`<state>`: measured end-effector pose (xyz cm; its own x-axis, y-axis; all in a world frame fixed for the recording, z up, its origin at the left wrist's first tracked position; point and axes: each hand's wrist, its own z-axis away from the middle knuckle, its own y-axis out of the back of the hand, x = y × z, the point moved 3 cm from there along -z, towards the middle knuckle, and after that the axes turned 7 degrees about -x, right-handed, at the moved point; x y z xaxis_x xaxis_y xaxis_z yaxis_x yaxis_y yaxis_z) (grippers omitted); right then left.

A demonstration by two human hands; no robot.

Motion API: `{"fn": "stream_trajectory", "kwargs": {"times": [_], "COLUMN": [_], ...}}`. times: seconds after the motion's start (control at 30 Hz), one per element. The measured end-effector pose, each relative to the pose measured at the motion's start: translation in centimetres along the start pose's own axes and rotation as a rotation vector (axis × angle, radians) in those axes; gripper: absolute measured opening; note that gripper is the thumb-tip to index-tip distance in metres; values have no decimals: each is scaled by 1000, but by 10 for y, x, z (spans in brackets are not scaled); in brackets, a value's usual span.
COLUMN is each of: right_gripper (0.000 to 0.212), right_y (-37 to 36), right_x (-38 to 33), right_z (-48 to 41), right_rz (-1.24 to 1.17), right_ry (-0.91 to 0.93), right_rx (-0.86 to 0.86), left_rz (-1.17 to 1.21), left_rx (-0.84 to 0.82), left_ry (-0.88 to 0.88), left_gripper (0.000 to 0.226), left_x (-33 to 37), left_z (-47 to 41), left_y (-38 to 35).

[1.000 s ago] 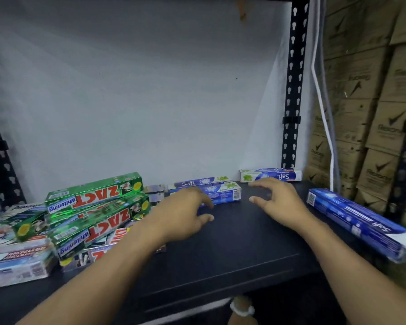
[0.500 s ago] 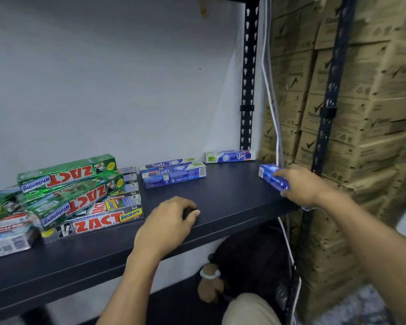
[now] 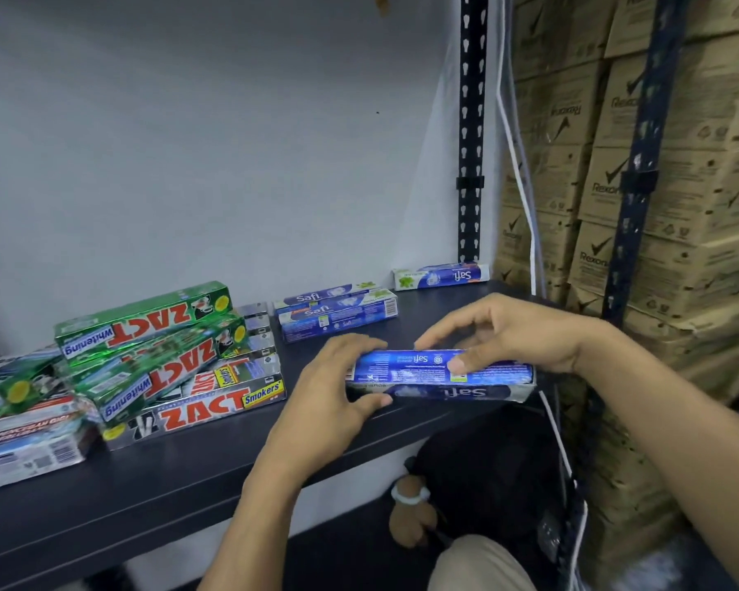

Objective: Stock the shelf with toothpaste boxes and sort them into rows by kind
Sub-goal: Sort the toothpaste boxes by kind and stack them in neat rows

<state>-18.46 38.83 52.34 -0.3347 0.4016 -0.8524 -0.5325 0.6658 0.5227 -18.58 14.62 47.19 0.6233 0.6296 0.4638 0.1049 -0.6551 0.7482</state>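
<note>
Blue Safi box [image 3: 406, 371] held level over front edge of shelf [image 3: 167, 488], right part. Left end gripped by left hand [image 3: 329, 398]. Middle pinched by right hand [image 3: 525, 334], thumb on near face. Zact boxes [image 3: 146, 334] piled left. Safi pair [image 3: 338, 315] stacked behind. Single Safi box [image 3: 440, 277] set at back right corner.

This is looking like a shop's stockroom. A dark shelf [image 3: 146, 496] is carrying retail toothpaste packs in several copies: green Zact boxes [image 3: 146, 322] are lying piled at the left, and blue Safi boxes [image 3: 338, 313] are lying farther back, near a bare white wall [image 3: 188, 142]. Black slotted steel uprights [image 3: 470, 121] are standing at the right. Beyond them, brown shipping cartons [image 3: 700, 185] printed Rexona are sitting stacked in tall columns.
</note>
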Motion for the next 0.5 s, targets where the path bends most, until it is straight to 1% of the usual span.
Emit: {"fn": "stream_trajectory", "kwargs": {"times": [0.07, 0.13, 0.3, 0.37, 0.43, 0.5], "right_gripper": [42, 40, 24, 30, 45, 59], "right_y": [2, 7, 16, 11, 2, -8], "right_x": [2, 5, 20, 27, 36, 45], "right_z": [-9, -14, -17, -14, -11, -11], "right_rz": [-13, -43, 35, 69, 179, 271], "right_ry": [13, 43, 89, 106, 106, 99], "right_rx": [-9, 29, 304, 325, 332, 393], "left_rz": [17, 64, 95, 133, 169, 180], "left_rx": [31, 52, 99, 122, 143, 174], "left_ry": [29, 71, 146, 183, 207, 216], "left_gripper": [55, 48, 41, 38, 34, 32], "left_x": [-3, -4, -5, -4, -2, -2], "left_z": [1, 2, 3, 4, 5, 5], "left_y": [2, 5, 7, 7, 8, 9]}}
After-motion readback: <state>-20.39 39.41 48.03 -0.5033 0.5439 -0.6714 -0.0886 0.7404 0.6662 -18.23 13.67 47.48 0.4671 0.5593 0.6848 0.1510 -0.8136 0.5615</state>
